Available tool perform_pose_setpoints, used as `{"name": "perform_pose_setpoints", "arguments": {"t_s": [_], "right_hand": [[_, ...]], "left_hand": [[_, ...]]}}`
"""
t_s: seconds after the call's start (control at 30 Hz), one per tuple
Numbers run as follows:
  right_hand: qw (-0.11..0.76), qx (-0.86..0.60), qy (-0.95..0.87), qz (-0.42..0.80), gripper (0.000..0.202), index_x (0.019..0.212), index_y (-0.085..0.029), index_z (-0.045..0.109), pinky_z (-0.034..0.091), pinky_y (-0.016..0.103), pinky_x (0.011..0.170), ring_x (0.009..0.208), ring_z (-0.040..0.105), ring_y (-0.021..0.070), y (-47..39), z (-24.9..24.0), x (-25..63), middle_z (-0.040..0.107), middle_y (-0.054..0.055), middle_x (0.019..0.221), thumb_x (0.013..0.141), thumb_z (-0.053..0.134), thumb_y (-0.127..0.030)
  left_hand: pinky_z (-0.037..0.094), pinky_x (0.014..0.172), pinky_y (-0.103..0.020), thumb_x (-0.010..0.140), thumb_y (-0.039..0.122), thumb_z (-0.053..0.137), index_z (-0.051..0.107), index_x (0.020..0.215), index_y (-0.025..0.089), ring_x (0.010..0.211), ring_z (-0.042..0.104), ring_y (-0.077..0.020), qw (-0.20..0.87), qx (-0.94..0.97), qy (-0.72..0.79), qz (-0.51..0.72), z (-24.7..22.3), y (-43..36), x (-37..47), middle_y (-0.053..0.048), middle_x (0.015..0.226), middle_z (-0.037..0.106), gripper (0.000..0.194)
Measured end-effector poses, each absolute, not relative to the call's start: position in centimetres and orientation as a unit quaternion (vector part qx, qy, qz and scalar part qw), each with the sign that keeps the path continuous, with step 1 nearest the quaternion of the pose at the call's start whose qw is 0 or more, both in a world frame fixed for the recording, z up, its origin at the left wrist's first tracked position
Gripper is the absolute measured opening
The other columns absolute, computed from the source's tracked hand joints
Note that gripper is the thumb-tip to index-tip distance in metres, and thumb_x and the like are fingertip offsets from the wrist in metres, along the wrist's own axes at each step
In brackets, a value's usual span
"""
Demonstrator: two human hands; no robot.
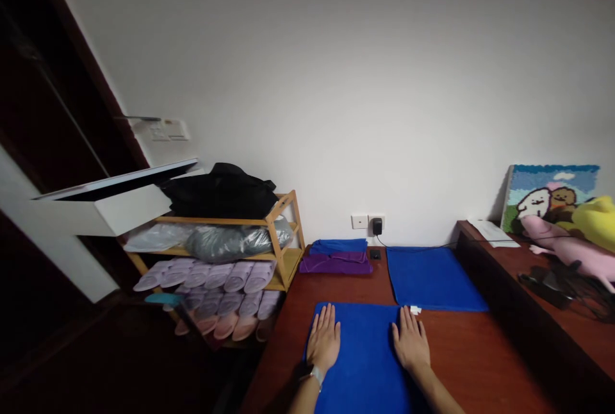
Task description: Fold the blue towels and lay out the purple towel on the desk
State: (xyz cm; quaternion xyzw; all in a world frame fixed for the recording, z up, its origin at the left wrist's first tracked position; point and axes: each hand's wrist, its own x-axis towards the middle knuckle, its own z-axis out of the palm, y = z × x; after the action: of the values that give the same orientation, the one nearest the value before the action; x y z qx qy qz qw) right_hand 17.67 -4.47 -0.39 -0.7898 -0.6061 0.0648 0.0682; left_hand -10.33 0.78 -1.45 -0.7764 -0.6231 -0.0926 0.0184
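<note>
A blue cloth (365,356) lies spread on the reddish-brown wooden table in front of me. My left hand (324,340) rests flat on its left edge, fingers stretched out and pointing away from me; a watch (312,373) is on that wrist. On the cloth's right edge lies my right hand (410,340), also flat, with the thumb apart from the fingers. A small white tag (416,309) shows just beyond the right fingertips. Behind, to the right, a second blue cloth (432,278) lies flat. The near end of the cloth runs out of view.
Folded purple cloth (336,264) with blue cloth on top sits at the back left of the table (475,363). A black adapter (377,226) is plugged into the wall. Left stands a wooden rack (283,234) with slippers; right, a raised surface holds plush toys (557,247) and cables.
</note>
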Motion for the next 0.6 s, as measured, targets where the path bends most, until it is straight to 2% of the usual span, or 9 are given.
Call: {"name": "perform_pose_setpoints", "arguments": {"t_s": [0.13,0.37,0.6], "right_hand": [[0.091,-0.768,-0.63,0.069,0.071,0.161,-0.013,0.017,0.01,0.042,0.128,0.157,0.012,0.0205,-4.4,-0.5,17.9,0.016,0.002,0.169,0.1,0.013,-0.049],[0.095,-0.765,-0.63,0.095,0.074,0.16,-0.009,0.018,0.01,0.042,0.128,0.157,0.011,0.0217,-4.6,0.0,18.0,0.016,0.004,0.169,0.1,0.012,-0.051],[0.108,-0.766,-0.626,0.101,0.073,0.16,-0.009,0.018,0.009,0.041,0.129,0.157,0.011,0.0208,-4.6,0.3,17.9,0.016,0.004,0.169,0.1,0.014,-0.05]], "left_hand": [[0.024,0.127,-0.044,0.105,0.039,0.019,0.032,0.159,0.018,0.154,0.027,-0.0218,0.029,-0.776,-0.623,-0.095,-1.5,0.7,-10.4,-0.002,0.166,0.032,0.059],[0.025,0.127,-0.047,0.105,0.04,0.02,0.031,0.159,0.02,0.153,0.029,-0.0232,0.034,-0.778,-0.62,-0.098,-1.2,0.7,-10.3,-0.003,0.165,0.034,0.058],[0.029,0.126,-0.046,0.104,0.035,0.023,0.04,0.155,0.014,0.151,0.035,-0.0245,0.041,-0.778,-0.619,-0.1,-0.3,0.6,-9.9,-0.008,0.162,0.04,0.058]]}}
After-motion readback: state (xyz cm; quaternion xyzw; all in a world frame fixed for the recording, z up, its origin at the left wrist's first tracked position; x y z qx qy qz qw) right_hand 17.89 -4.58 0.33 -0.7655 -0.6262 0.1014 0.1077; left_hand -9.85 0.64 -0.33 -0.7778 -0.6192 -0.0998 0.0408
